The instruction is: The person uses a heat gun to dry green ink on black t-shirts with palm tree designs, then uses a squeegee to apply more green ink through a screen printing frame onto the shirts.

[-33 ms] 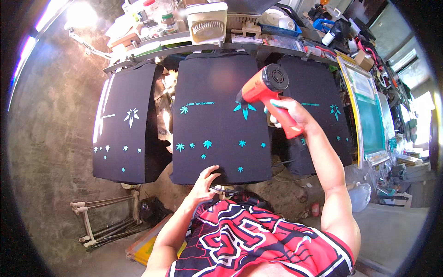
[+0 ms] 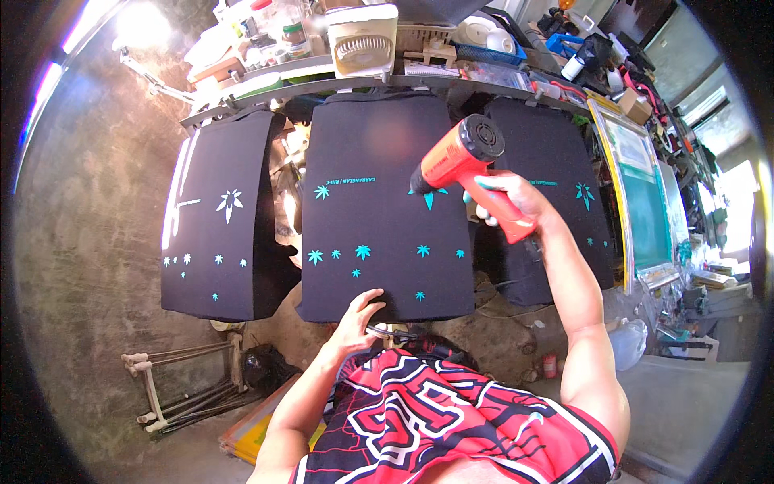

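Observation:
My right hand point(image 2: 509, 198) is closed round the handle of a red heat gun point(image 2: 451, 161) with a black rear cap. Its dark nozzle tilts down to the left, over the far right part of the middle black shirt point(image 2: 379, 222), covering part of a teal leaf print point(image 2: 431, 199). Whether the nozzle touches the cloth I cannot tell. Smaller teal leaf prints are scattered across this shirt, which lies stretched on a board. At its near edge rests my left hand point(image 2: 356, 321), open, fingers apart and bent over the cloth.
A black shirt with pale prints point(image 2: 214, 177) lies on the left, and another with teal prints point(image 2: 556, 161) on the right. Behind stand a small white fan point(image 2: 363, 40) and shelves of jars. A yellow-edged frame point(image 2: 617, 185) leans at the right; a wooden rack point(image 2: 189, 383) stands lower left.
The heat gun's nozzle has shifted slightly left and nearer to me, hiding more of the leaf print. My left hand stays in place.

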`<state>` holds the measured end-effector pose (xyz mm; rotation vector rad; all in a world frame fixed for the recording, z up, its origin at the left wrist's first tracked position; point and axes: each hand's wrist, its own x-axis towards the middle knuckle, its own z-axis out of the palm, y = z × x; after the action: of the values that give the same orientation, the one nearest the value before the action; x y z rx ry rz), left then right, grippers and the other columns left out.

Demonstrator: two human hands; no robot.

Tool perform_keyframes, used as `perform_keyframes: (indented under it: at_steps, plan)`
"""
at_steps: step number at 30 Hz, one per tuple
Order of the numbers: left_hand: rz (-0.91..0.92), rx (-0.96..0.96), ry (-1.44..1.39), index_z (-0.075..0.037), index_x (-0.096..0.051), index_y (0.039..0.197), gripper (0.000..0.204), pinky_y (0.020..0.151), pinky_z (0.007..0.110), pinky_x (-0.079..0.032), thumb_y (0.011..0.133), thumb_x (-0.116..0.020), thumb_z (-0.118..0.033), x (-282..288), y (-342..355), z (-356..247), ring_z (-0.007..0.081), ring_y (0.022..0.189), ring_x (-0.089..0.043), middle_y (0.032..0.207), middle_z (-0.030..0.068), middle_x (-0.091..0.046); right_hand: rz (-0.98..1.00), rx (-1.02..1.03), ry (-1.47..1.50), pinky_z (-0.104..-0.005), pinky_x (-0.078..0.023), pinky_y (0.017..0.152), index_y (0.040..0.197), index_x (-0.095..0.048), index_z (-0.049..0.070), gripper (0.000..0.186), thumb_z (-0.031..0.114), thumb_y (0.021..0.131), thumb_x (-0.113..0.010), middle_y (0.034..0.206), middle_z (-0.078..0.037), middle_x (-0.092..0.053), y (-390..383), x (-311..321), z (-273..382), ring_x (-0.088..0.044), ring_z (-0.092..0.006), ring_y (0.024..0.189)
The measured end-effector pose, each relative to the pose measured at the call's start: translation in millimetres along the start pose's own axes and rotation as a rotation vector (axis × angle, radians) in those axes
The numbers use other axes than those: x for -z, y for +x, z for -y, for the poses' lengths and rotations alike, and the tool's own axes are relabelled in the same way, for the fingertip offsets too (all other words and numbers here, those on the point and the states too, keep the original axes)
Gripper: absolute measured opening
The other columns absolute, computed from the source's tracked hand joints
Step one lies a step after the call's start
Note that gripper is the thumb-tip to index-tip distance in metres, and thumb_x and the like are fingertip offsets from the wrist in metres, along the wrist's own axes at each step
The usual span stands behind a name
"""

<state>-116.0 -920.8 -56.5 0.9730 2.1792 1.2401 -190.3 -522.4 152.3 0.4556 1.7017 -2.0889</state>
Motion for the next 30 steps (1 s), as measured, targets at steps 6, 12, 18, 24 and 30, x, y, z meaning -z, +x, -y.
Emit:
perform_keyframes:
  at_steps: [6, 12, 18, 24, 30]
  plan:
    - [0.013, -0.081, 0.053, 0.004, -0.062, 0.129, 0.061, 0.121, 0.050, -0.028, 0.084, -0.070, -0.037, 5.1, 7.8, 7.5, 0.0414, 0.145, -0.036, 0.153, 0.0232, -0.043, -0.118, 0.125, 0.058, -0.0284, -0.055, 0.055, 0.113, -0.058, 0.004, 0.033, 0.034, 0.099, -0.063, 0.085, -0.005, -0.062, 5.4, -6.4, -1.1, -0.064, -0.0132, 0.066]
    - [0.012, -0.069, 0.027, 0.004, -0.062, 0.129, 0.063, 0.122, 0.051, -0.028, 0.083, -0.071, -0.037, 4.0, 6.7, 7.7, 0.0416, 0.145, -0.036, 0.154, 0.0227, -0.043, -0.191, -0.004, -0.036, -0.0283, -0.055, 0.055, 0.108, -0.062, 0.000, 0.040, 0.038, 0.101, -0.058, 0.088, -0.006, -0.064, 7.7, -9.6, -2.6, -0.063, -0.0133, 0.065]
    - [-0.002, -0.082, -0.023, 0.003, -0.061, 0.128, 0.066, 0.121, 0.050, -0.029, 0.076, -0.072, -0.036, 3.2, 6.6, 12.1, 0.0417, 0.145, -0.037, 0.153, 0.0250, -0.042, -0.144, 0.005, 0.053, -0.0298, -0.056, 0.057, 0.113, -0.059, 0.001, 0.038, 0.037, 0.101, -0.058, 0.091, -0.008, -0.063, 15.8, -3.1, -5.5, -0.063, -0.0155, 0.069]
    - [-0.013, -0.106, 0.016, 0.003, -0.062, 0.128, 0.060, 0.121, 0.052, -0.027, 0.083, -0.070, -0.036, 2.0, 6.6, 7.8, 0.0431, 0.145, -0.036, 0.153, 0.0258, -0.042, -0.182, 0.108, 0.018, -0.0295, -0.056, 0.059, 0.111, -0.059, -0.001, 0.038, 0.036, 0.100, -0.061, 0.090, -0.008, -0.063, 22.7, -5.1, -11.0, -0.065, -0.0153, 0.070]
    - [0.026, -0.165, 0.104, 0.002, -0.062, 0.127, 0.057, 0.122, 0.057, -0.024, 0.087, -0.069, -0.038, 14.5, -7.7, -2.0, 0.0428, 0.144, -0.038, 0.150, 0.0273, -0.043, -0.266, -0.058, -0.007, -0.0254, -0.053, 0.049, 0.115, -0.063, -0.001, 0.040, 0.037, 0.100, -0.059, 0.093, -0.010, -0.069, 20.3, -4.4, -13.4, -0.066, -0.0141, 0.065]
